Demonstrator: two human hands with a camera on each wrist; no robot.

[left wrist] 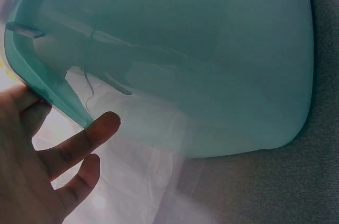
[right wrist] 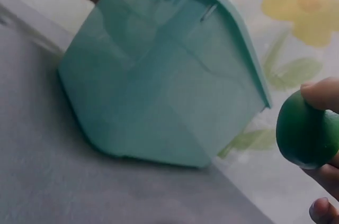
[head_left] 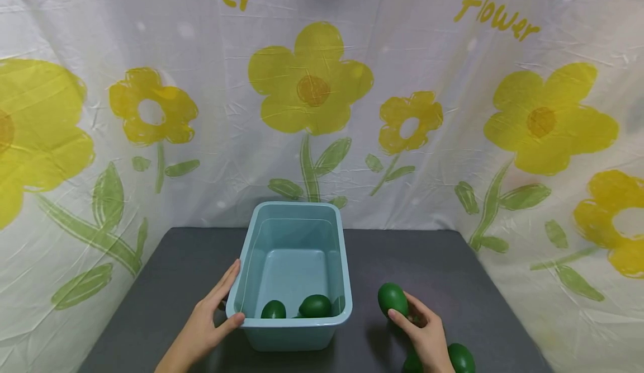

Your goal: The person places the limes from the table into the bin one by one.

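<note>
A light blue plastic bin [head_left: 289, 336] stands on the dark table, with two green oval fruits, one on the left [head_left: 273, 309] and one on the right [head_left: 315, 306], inside near its front wall. My left hand [head_left: 203, 320] rests against the bin's left rim, thumb at the front corner and fingers extended along the outside; the left wrist view shows fingers [left wrist: 79, 147] spread under the rim. Right of the bin, my right hand [head_left: 425, 328] holds another green oval fruit [head_left: 392, 300] above the table, pinched between thumb and fingers. It also shows in the right wrist view [right wrist: 304, 131].
Two more green oval fruits lie partly hidden around my right wrist, one on its left [head_left: 412, 363] and one on its right [head_left: 461, 358]. Behind the dark grey table [head_left: 402, 250] hangs a white curtain [head_left: 216, 110] with yellow flowers, close to the bin's far end.
</note>
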